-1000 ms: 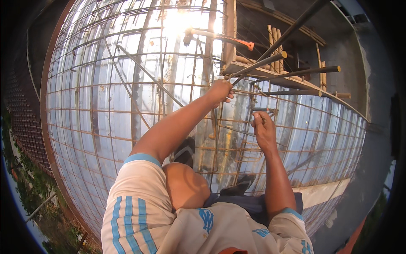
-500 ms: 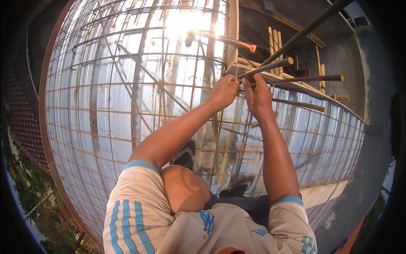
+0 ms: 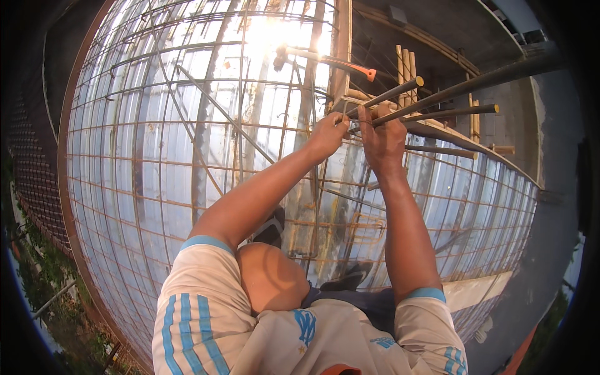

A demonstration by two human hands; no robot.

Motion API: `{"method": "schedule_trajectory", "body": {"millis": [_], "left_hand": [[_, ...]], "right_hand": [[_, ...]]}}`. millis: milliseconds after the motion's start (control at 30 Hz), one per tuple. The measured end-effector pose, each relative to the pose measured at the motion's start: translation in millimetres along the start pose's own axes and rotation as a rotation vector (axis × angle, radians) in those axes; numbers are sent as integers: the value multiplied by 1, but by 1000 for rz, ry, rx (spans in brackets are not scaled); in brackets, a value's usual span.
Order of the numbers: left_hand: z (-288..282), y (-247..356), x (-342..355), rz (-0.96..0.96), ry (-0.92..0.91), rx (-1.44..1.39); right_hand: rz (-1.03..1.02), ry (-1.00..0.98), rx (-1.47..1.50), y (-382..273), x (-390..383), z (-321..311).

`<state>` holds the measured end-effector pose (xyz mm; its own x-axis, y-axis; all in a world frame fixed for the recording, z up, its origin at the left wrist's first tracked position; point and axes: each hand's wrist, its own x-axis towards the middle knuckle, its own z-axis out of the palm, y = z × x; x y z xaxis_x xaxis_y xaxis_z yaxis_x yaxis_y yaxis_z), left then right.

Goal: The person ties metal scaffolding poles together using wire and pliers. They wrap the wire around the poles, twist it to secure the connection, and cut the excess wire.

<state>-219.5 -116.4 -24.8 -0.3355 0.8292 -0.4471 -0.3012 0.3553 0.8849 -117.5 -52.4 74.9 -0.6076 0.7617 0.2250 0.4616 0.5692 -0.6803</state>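
Note:
My left hand (image 3: 330, 134) is closed in a pinch near the corner of the formwork, its fingertips beside a thin bent rod (image 3: 344, 107). What it pinches is too small to make out. Close by on the right, my right hand (image 3: 382, 144) curls against a long dark steel bar (image 3: 462, 90) that slants out to the upper right. One of its fingers points away from me beside that bar. Several more steel bars (image 3: 445, 114) stick out around this hand. Part of the junction between both hands is hidden by fingers.
Rusty rebar mesh (image 3: 164, 164) covers the shiny corrugated metal decking (image 3: 115, 150). A hammer (image 3: 331, 60) with an orange grip end lies beyond my hands. To the right, an opening edged with boards (image 3: 342, 56) drops to a lower level with bamboo poles (image 3: 407, 75).
The long steel bar has swung down and rightward in the picture, now crossing my right hand. My right hand's fingers have shifted around it. My left hand stays nearly in place.

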Motion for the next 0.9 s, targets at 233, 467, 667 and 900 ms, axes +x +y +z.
{"method": "schedule_trajectory", "body": {"millis": [233,467,667,900], "left_hand": [[-8,7,-9,26,-171,-80],[-8,17,-19,129,-240,-69],[-12,12,-14,154,-287,-97],[-14,6,-14,95,-220,-99]], "right_hand": [[152,-184,236,-12,-9,-17],[61,-197,232,-6,-10,-16],[97,-223,163,-4,-14,-13],[259,-39,278,1,-53,-1]]}}
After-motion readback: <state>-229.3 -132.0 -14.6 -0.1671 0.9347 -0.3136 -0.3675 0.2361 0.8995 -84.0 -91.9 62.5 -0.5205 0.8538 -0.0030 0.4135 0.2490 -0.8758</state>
